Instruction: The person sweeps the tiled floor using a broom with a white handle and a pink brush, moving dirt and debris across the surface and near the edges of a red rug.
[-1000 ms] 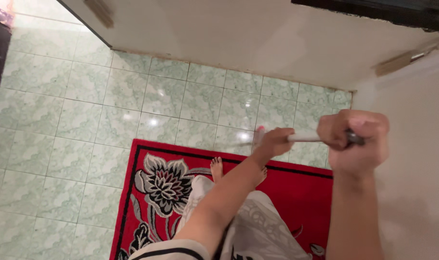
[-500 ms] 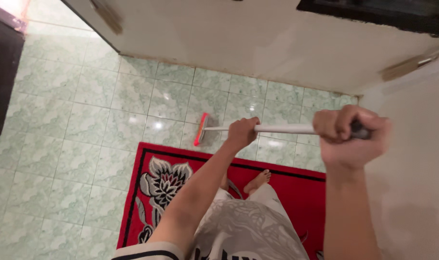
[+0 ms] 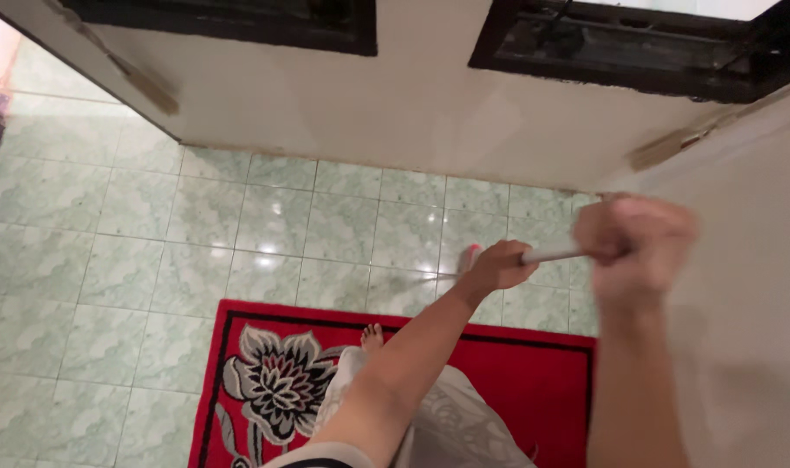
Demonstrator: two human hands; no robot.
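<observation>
White pole (image 3: 551,256) runs between your fists: left hand (image 3: 499,267) wrapped around it lower down, right hand (image 3: 633,243) clenched on the top end, blurry. The red brush head (image 3: 470,257) sits on the green tiles (image 3: 152,217) just past the rug (image 3: 516,364). Risk: bristles could catch the rug edge, or your bare toes (image 3: 372,334) nearby. No containers in sight.

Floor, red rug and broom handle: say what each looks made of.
Pale green square floor tiles: likely glazed ceramic, glossy, with light glints and grout lines. Red floral rug: woven textile, matt, with a black border. White broom handle, held by the left hand and right hand: smooth, metal or plastic; motion blur leaves it open.
</observation>
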